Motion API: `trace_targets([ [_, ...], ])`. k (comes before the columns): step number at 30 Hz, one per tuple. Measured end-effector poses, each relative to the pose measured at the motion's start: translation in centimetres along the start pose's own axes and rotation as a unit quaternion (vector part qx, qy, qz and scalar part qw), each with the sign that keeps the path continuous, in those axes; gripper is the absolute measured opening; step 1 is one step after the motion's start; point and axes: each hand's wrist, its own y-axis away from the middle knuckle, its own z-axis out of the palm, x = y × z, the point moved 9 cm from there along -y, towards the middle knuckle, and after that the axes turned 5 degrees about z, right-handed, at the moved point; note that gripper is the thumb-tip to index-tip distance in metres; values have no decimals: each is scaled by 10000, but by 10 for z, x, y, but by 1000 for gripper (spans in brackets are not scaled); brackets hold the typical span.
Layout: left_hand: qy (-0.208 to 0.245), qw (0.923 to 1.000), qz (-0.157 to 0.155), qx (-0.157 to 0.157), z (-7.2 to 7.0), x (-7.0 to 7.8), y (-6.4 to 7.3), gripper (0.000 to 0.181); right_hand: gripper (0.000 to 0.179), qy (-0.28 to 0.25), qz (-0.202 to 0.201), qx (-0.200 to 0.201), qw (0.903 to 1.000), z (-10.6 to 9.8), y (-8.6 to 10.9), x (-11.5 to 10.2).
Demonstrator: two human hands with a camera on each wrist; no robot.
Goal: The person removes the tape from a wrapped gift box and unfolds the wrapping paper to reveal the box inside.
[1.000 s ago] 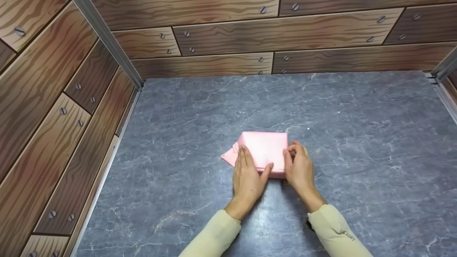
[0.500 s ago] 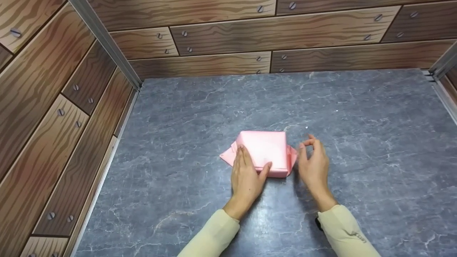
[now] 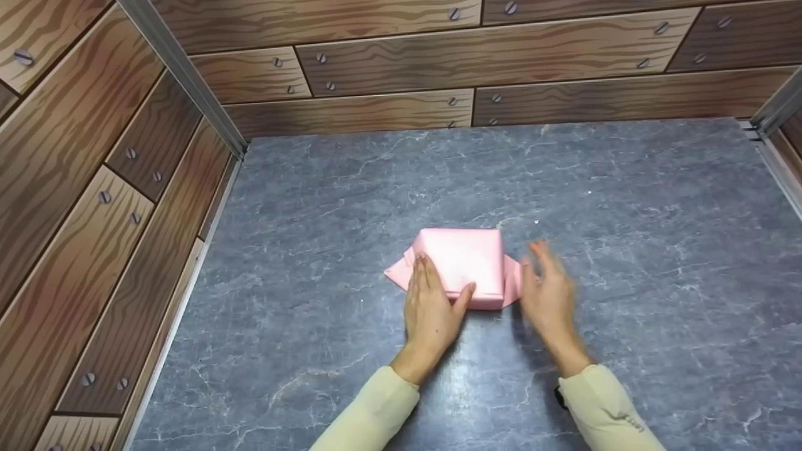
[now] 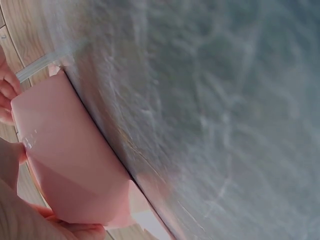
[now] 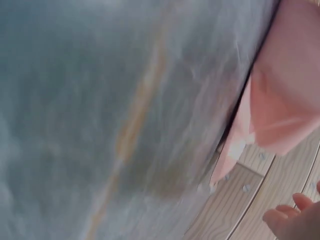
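Resting on the pink parcel [image 3: 467,260], the left hand [image 3: 431,313] lies with fingers straight and together over its left side, thumb splayed to the near edge; the right hand [image 3: 551,300], blurred and empty, has fingers loosely parted from the thumb beside the right flap [image 3: 512,282], the parcel sitting on the grey table [image 3: 301,250]

Your counter [image 3: 301,250] is blue-grey with pale, marble-like veins. On it you have a pink-wrapped box [image 3: 463,260] and, beyond its right side, a small white speck [image 3: 536,221].
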Motion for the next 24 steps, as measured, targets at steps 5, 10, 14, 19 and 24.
trace_targets([
  [5, -39, 10000, 89, 15, -1, 0, 0, 91, 47, 124, -158, -654, 9977, 25, 13, -6],
  [10, 74, 9999, 81, -100, -1, -2, -3, 90, 50, 164, -319, -883, 9954, 35, 22, -12],
  [14, 273, 9996, 74, -68, -5, -5, -11, 90, 52, 268, -376, -1045, 9934, 38, 28, -16],
  [19, 548, 9980, -152, -276, -3, -12, -26, 86, 53, 337, -379, -1169, 9918, 41, 32, -20],
  [24, 755, 9938, -448, -676, 9, -19, -28, 85, 54, 447, -325, -1315, 9898, 43, 33, -20],
])
